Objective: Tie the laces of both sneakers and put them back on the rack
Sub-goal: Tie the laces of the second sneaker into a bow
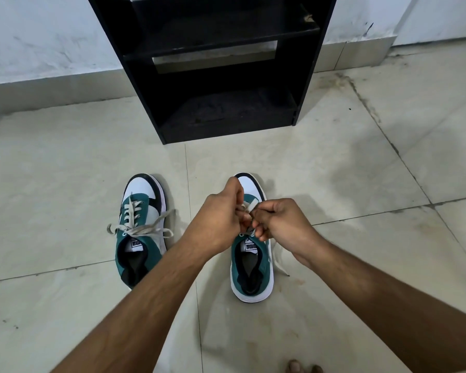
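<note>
Both hands [249, 218] pinch flat white laces [249, 205].

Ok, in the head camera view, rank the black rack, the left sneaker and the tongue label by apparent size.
1. Black rack, largest.
2. Left sneaker, partly hidden by a forearm.
3. Tongue label on it, smallest.

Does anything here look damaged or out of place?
Yes. The black rack has a chipped shelf corner at upper right. The floor is stained along the tile joints. Both sneakers sit off the rack, one lace end trailing.
</note>
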